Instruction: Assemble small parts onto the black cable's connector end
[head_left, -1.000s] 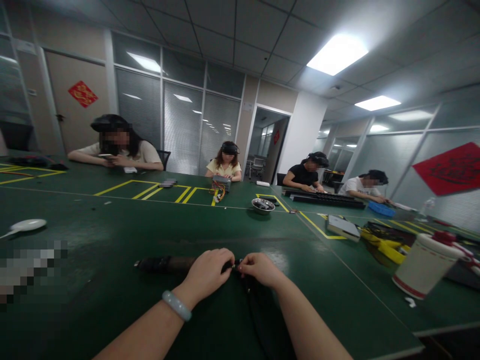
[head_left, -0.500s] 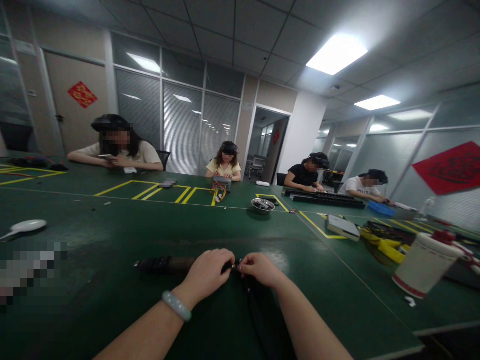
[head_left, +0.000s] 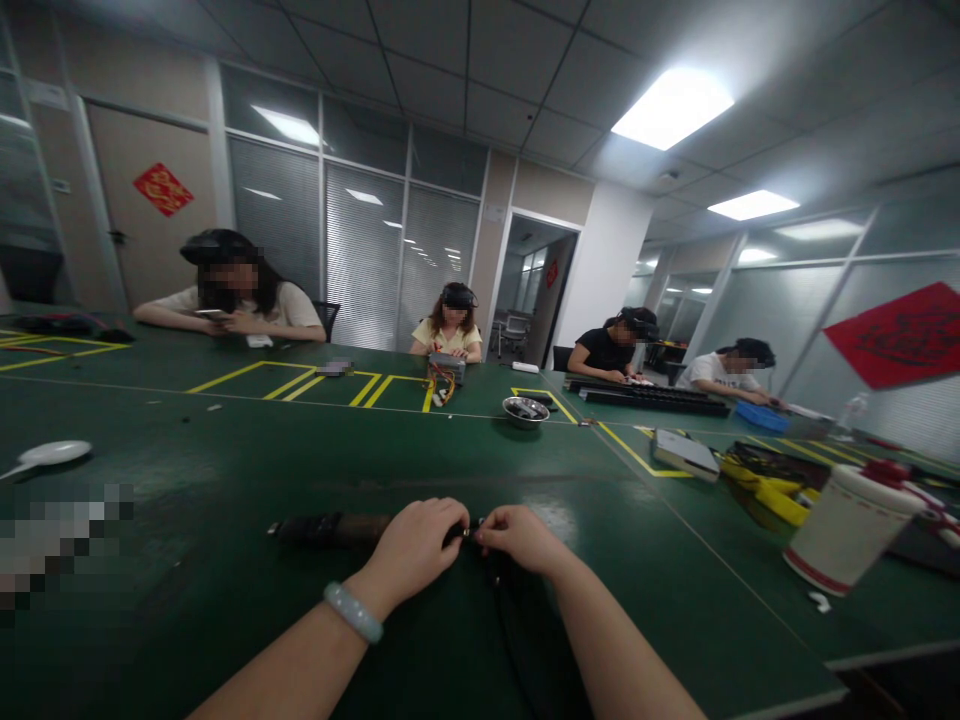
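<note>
My left hand (head_left: 414, 548) and my right hand (head_left: 520, 538) meet at the near middle of the green table (head_left: 225, 470). Both pinch a small dark part (head_left: 470, 531) between their fingertips. A long dark cylindrical object (head_left: 330, 527) lies on the table and runs left from under my left hand. A dark cable or strap (head_left: 517, 610) trails from the hands towards me. A pale bangle sits on my left wrist. What exactly the fingers hold is too small to tell.
Several people with headsets sit along the far side. A metal bowl (head_left: 525, 409) stands mid-table, a white spoon (head_left: 46, 455) at left. A grey flat box (head_left: 685, 454), yellow cables (head_left: 769, 492) and a white container (head_left: 847, 528) lie at right.
</note>
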